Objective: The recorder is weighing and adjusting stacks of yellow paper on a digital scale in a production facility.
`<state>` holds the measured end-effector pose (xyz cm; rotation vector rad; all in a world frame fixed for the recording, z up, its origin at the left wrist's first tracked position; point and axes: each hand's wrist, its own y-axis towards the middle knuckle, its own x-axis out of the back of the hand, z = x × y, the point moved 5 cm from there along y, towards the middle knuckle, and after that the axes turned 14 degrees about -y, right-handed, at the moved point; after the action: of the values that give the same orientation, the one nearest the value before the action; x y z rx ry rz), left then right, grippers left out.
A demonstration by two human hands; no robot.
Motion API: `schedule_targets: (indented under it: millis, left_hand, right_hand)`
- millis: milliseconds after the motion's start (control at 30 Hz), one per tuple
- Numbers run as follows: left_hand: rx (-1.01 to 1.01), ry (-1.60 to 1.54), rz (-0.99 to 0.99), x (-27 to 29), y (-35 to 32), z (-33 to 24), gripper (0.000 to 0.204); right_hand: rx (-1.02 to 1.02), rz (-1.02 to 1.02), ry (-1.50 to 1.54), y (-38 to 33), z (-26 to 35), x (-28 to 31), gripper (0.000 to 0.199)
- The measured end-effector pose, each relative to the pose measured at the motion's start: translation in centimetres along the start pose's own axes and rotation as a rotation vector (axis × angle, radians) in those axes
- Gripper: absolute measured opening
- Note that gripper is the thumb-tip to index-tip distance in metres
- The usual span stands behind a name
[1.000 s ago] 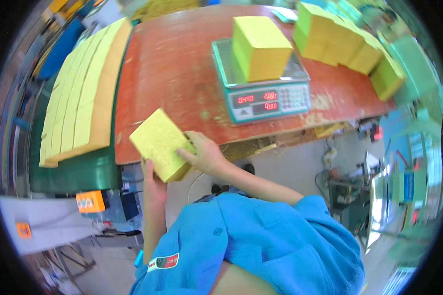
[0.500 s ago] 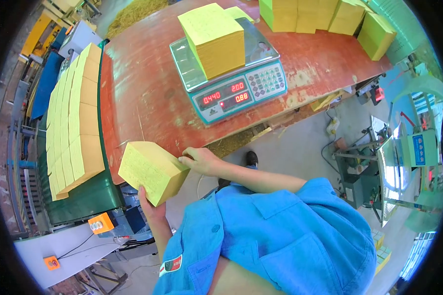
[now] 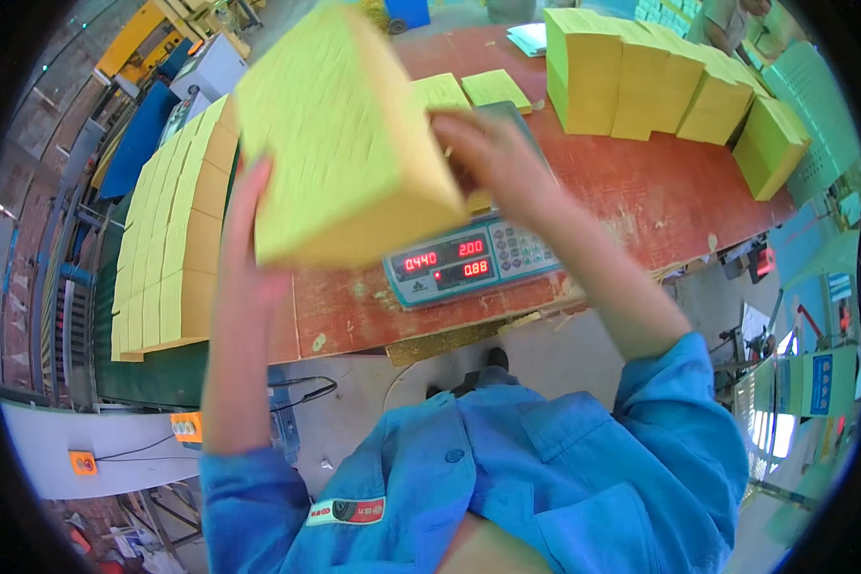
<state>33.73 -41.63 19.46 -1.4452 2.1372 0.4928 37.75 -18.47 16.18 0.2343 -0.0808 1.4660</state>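
I hold a thick yellow stack of paper sheets [image 3: 340, 143] up close to the camera, above the table. My left hand [image 3: 244, 239] grips its left lower edge. My right hand [image 3: 493, 158] presses on its right side. Under the stack stands a digital weighing scale [image 3: 469, 263] with red lit digits, on the reddish-brown table [image 3: 631, 201]. What lies on the scale's pan is hidden by the lifted stack and my right hand.
A row of yellow stacks [image 3: 651, 81] stands at the table's far right. Two thin yellow piles [image 3: 469, 91] lie behind the scale. A long row of yellow stacks [image 3: 167, 244] lines a green surface on the left. A person stands at top right.
The yellow stack went from low in front of the table edge up to high over the scale, close to the camera. Both hands rose with it.
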Motion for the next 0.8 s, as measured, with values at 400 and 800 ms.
schedule_targets:
  millis: [400,800]
  left_hand:
    - [0.319,0.344,0.079,-4.3,13.7,3.8,0.082]
    - [0.291,0.406,0.012,-3.9,13.3,4.5,0.082]
  right_hand:
    - [-0.209,-0.039,0.065,10.6,-6.7,6.9,0.024]
    - [-0.189,-0.051,0.075,10.3,-8.1,6.2,0.024]
